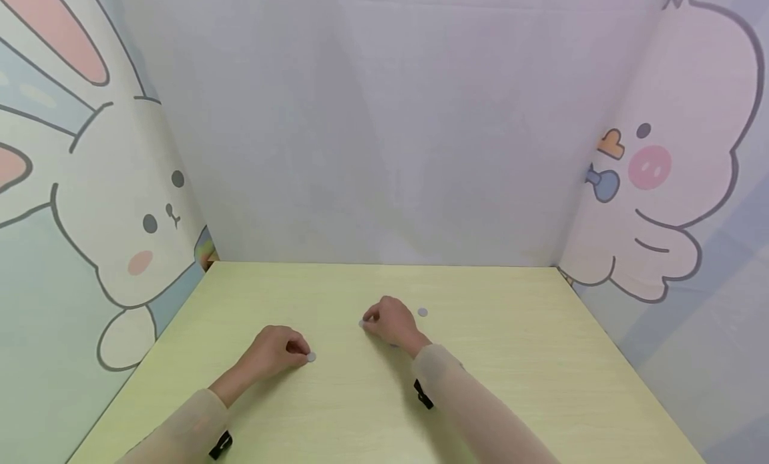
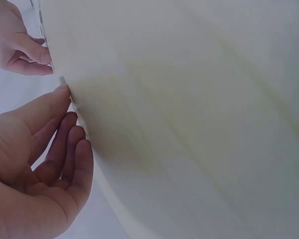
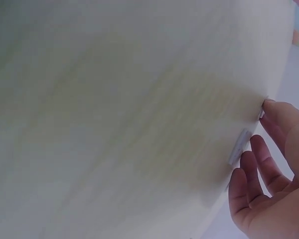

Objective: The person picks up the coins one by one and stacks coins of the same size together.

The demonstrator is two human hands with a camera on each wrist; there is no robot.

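My left hand pinches a small flat grey disc by its edge, low over the table or on it. In the left wrist view that disc shows as a thin sliver at the fingertips. Farther back and to the right, my right hand holds another grey disc between thumb and finger. A third disc lies on the table close to the right fingers, mostly covered by the wrist in the head view. One more disc lies beyond the right hand.
The pale yellow wooden table ends at a grey-white curtain behind. Cartoon-printed cloths stand along the left and right sides. A black strap piece hangs under the right sleeve, another by the left.
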